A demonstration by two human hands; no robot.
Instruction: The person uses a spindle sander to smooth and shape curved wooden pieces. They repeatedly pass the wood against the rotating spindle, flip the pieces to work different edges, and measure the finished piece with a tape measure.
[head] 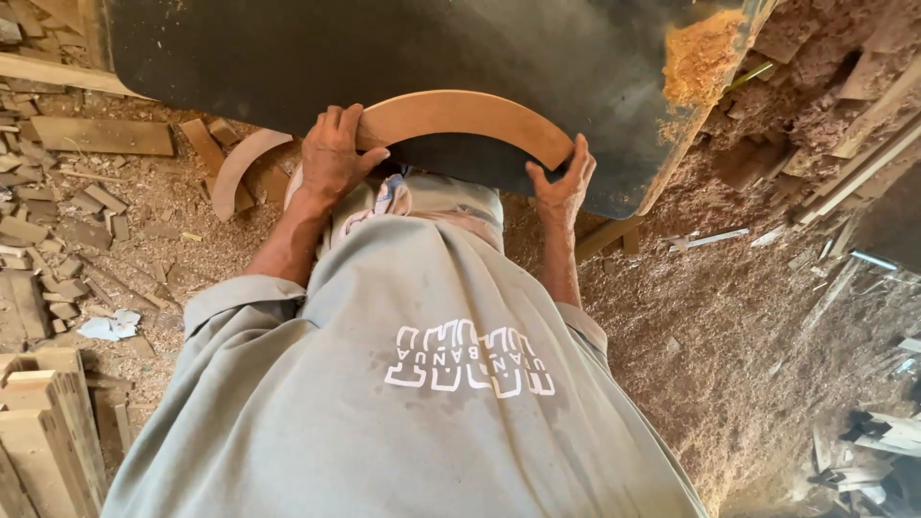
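On the dark counter [288, 58], a curved wooden arc piece [460, 110] is lying flat, smooth tan, evenly bent. Left hand [334, 153] is gripping its left end; right hand [564, 182] is clasping the right end. Sawdust pile [700, 58] is sitting nearby.

A dark table [537, 58] carries a sawdust pile [702, 56] at its corner. Wood scraps [67, 201] and a curved offcut [240, 163] lie on the sawdust floor [729, 336]. Stacked boards [43, 432] stand at the left.
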